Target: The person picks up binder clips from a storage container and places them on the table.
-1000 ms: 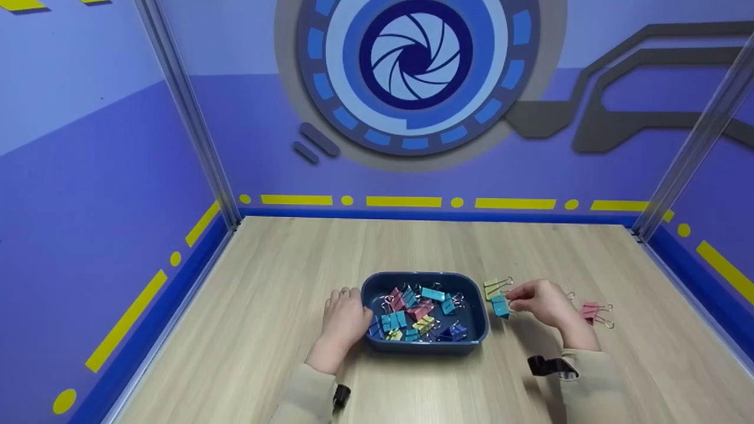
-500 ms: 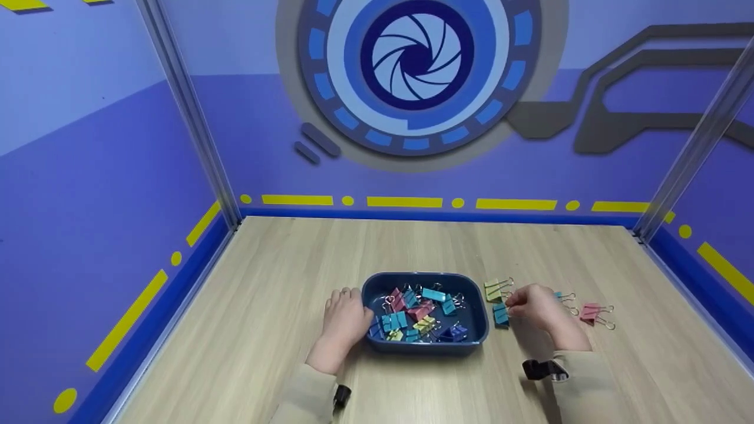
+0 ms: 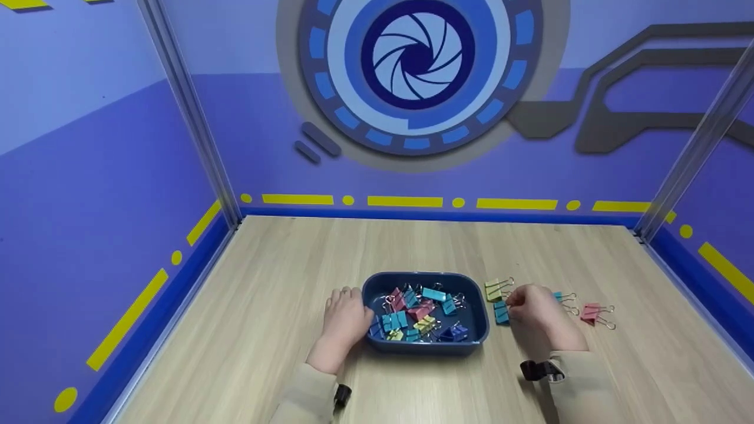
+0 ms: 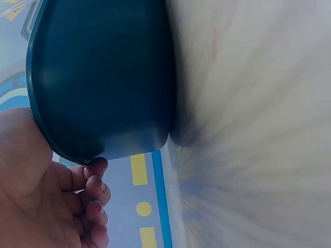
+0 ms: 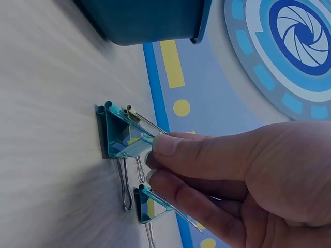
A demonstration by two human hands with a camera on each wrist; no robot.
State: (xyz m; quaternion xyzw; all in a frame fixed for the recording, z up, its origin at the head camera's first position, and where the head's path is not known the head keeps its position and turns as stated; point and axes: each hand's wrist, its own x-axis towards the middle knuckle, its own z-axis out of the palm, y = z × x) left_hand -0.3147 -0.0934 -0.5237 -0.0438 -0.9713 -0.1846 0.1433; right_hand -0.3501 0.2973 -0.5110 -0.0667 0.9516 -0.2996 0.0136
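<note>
In the head view my left hand (image 3: 343, 318) grips the left rim of a dark blue plastic box (image 3: 424, 348), its fingers bent at the corner in the left wrist view. Several binder clips in pink, teal, yellow and blue lie jumbled inside. To the right of the box, my right hand (image 3: 543, 312) pinches the upper wire handle of a teal binder clip (image 5: 124, 137) between thumb and fingers. That clip stands on the table, its other handle pointing out along the tabletop. Just behind it lies a yellow binder clip (image 3: 493, 290).
Beyond my right hand, another teal binder clip (image 3: 558, 296) is partly hidden by the hand, and a pink binder clip (image 3: 591, 313) lies farther right. The wooden table (image 3: 294, 253) is bounded by patterned blue panels (image 3: 235, 129) at the back and sides.
My right hand has lowered the teal binder clip onto the table in front of the yellow one and shifted slightly. The teal clip behind the hand shows more. My left hand stays put.
</note>
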